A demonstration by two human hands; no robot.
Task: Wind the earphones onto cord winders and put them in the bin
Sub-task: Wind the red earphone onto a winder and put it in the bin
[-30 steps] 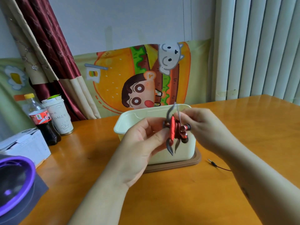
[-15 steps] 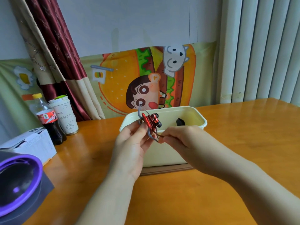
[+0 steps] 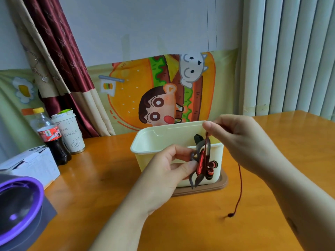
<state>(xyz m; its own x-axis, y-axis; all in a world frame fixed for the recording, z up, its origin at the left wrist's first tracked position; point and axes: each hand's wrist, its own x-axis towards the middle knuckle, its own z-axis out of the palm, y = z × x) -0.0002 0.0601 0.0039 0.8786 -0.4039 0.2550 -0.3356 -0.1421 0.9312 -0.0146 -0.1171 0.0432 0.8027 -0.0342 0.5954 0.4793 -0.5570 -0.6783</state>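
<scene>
The left hand holds a grey cord winder upright in front of the near wall of the bin. Its thumb and curled fingers pinch the winder's left side. Red earphones are partly wound round the winder's middle, and the two red-and-black earbuds stick out on its right.

The right hand is just above and to the right, level with the bin's rim. Its thumb and forefinger are closed on the red cord and pull a short stretch straight up from the winder. The rest of the cord hangs loose below this hand and ends in a dark plug low over the table. I cannot tell whether the plug touches the wood.

The cream bin stands open on a brown lid in the middle of the table. A dark object lies inside near the right wall, too hidden to make out.

Far left on the table stand a cola bottle and, just beside it, a paper cup. Nearer on the left are a white box and a purple-rimmed dark object. Behind hang a red curtain, a cartoon cloth and pale blinds.
</scene>
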